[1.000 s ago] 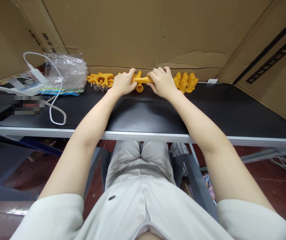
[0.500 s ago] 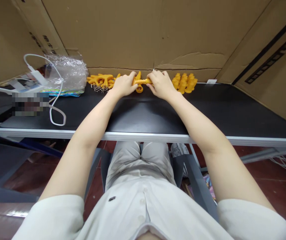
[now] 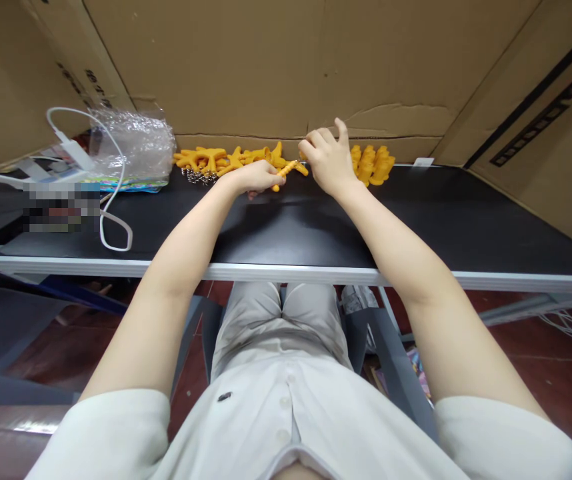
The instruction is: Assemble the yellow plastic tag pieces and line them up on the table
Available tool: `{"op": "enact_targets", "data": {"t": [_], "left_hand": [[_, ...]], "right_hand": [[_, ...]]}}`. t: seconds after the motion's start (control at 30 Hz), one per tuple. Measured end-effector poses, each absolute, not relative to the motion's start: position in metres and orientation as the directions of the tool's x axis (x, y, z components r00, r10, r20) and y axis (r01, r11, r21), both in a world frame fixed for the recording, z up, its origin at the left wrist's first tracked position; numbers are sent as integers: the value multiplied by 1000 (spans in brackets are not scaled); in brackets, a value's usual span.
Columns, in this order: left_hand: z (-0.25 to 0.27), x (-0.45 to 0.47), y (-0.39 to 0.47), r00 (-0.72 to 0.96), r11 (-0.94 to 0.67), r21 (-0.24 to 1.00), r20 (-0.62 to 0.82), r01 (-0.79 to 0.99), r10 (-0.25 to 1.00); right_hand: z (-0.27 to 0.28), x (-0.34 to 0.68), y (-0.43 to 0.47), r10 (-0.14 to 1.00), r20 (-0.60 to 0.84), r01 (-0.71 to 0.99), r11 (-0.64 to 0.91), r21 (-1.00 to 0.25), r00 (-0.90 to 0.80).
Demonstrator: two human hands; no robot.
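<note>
My left hand (image 3: 257,177) is closed around a yellow-orange plastic piece (image 3: 291,168) with a ridged shaft and branching ends. Its shaft slants up to the right from my fingers. Just to the right is my right hand (image 3: 327,159), fingers bent and one raised. A small shiny metal bit shows at its fingertips; what it is I cannot make out. Behind my left hand lie more yellow-orange branched pieces (image 3: 206,160), with small silver metal parts (image 3: 200,177) in front of them. Beyond my right hand stands a group of yellow-orange knobbly pieces (image 3: 373,165).
Cardboard walls (image 3: 266,67) enclose the back and sides of the black tabletop (image 3: 286,233). On the left are a clear plastic bag (image 3: 133,143), a white cable (image 3: 116,233) and a white plug (image 3: 79,153). A small white tag (image 3: 423,162) lies at the back right.
My right hand has come off the ridged piece, lifting and turning slightly right. My left hand has lowered a little, and the piece in it now slants instead of lying level.
</note>
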State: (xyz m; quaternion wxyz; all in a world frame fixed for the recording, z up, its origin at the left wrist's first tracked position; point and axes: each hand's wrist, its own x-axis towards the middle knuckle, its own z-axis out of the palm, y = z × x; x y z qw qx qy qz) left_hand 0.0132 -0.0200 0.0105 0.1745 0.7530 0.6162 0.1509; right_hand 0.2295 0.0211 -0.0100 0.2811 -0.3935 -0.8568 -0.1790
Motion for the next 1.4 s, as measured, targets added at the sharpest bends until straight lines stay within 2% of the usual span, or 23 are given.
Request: {"op": "enact_targets", "data": {"t": [0.1,0.17,0.27,0.4,0.5,0.63,0.77,0.93,1.17,1.4], "left_hand": [[14,10,-24,220,-144,441,-126,886,967],[12,5,-24,205,-134,438,-120,889,971],[6,-4,-15,136,-140,488,45,861,990],[-6,-20,8,-21,-232,582,395,780,918],[-14,-36,26,-130,-205,609,459,766,879],[-22,-61,39,-267,-114,642,464,758,845],[-28,-86,43,-313,-48,615,465,787,828],[-36,-98,37,-305,-7,576,443,817,843],[-35,-86,15,-286,51,528,375,848,882],[-34,-89,13,-302,62,501,416,863,858]], "right_hand": [[-9,243,32,562,681,793,608,44,-469],[-6,257,38,610,688,834,552,-11,-394],[-6,279,51,645,709,854,508,-116,-287],[-20,301,80,670,713,797,537,-276,-205],[-32,304,90,732,654,793,507,-338,-190],[-40,299,78,810,554,849,419,-322,-190],[-44,298,71,851,487,902,353,-249,-199],[-48,306,82,856,487,899,340,-276,-174],[-39,306,71,915,389,931,231,-284,-109],[-34,307,65,924,375,933,194,-304,-70]]}}
